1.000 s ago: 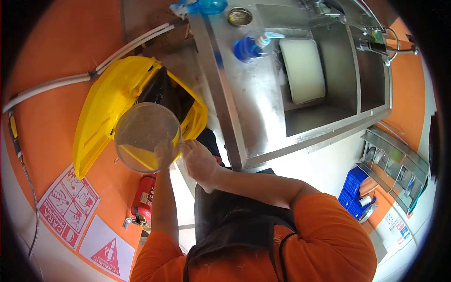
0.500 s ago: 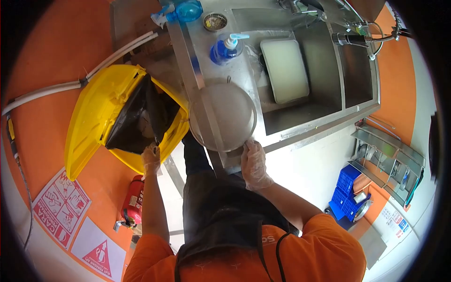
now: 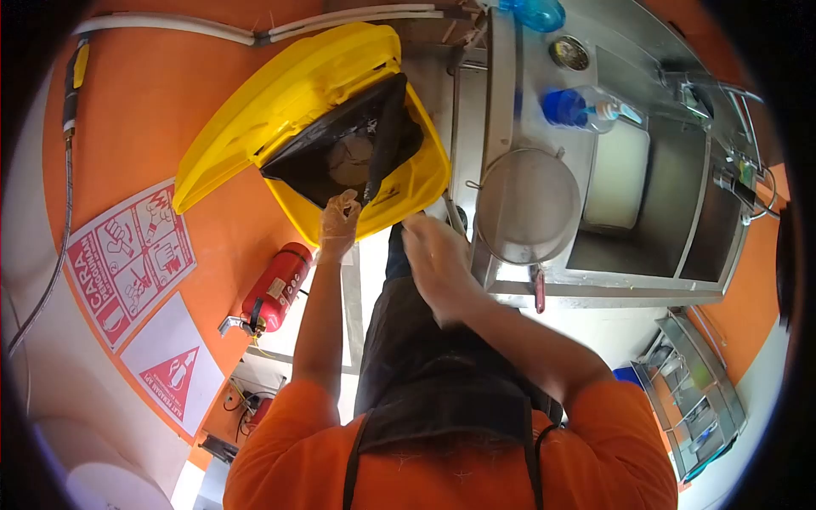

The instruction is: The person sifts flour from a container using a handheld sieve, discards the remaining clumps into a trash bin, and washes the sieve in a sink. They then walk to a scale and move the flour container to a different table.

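My left hand [image 3: 340, 225], in a clear glove, is closed on the near edge of the black bin liner [image 3: 293, 174]. The liner lines an open yellow bin [image 3: 438, 174], and some pale waste lies inside it. Smeared by motion, my right hand [image 3: 440, 268] is just below the bin's near right corner, left of the counter. A round mesh strainer [image 3: 529, 206] with a red handle rests on the steel counter, its handle pointing back toward me over the front edge.
A soap pump bottle [image 3: 568, 109], a small metal bowl [image 3: 569, 53] and a blue spray bottle [image 3: 540, 13] stand on the counter. In the sink sits a whitish tray [image 3: 619, 174]. A red fire extinguisher [image 3: 279, 289] is below the bin, on the left.
My right hand has let go of the strainer, leaving it on the counter, and moved left toward the bin. The view has turned left. My left hand stays at the liner's edge.
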Tool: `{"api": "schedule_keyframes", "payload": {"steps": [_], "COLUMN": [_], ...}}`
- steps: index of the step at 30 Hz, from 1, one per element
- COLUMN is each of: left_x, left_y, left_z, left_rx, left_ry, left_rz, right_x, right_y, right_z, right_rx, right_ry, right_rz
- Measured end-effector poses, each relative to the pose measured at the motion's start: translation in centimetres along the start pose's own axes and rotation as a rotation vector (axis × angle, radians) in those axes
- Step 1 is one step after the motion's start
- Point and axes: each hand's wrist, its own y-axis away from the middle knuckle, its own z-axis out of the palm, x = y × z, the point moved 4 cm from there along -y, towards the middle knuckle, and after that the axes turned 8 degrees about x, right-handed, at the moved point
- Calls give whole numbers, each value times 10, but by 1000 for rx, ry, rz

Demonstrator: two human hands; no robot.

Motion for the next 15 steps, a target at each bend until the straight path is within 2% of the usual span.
{"api": "schedule_keyframes", "payload": {"steps": [1,2,3,4,5,6,8,10,11,13,14,15], "left_x": [-1,-8,-12,19,27,30,39,56,38,17,9,2], "left_y": [0,0,-1,-1,0,-4,-11,-26,-31,-42,-50,-58], "left_z": [3,4,7,-2,-6,-8,-13,-10,1,18,22,24], "left_rx": [-2,56,116,170,189,184,172,35,33,36,-42,-43], "left_ry": [-5,191,386,577,571,524,476,16,24,-69,-37,-34], "left_rz": [-2,-114,-225,-249,-207,-171,-157,24,8,178,-46,-49], "right_x": [20,63,95,116,134,150,165,175,177,178,177,174], "right_y": [-19,-31,-38,-49,-59,-66,-79,-87,-89,-94,-95,-90], "right_z": [44,106,161,191,220,238,262,278,283,290,291,290], "right_rx": [-101,-303,-432,-606,-787,-866,-883,-873,-867,-859,-834,-764], "right_ry": [-37,168,666,737,803,816,789,767,761,731,711,668], "right_rz": [286,466,47,111,164,222,332,411,430,464,488,568]}}
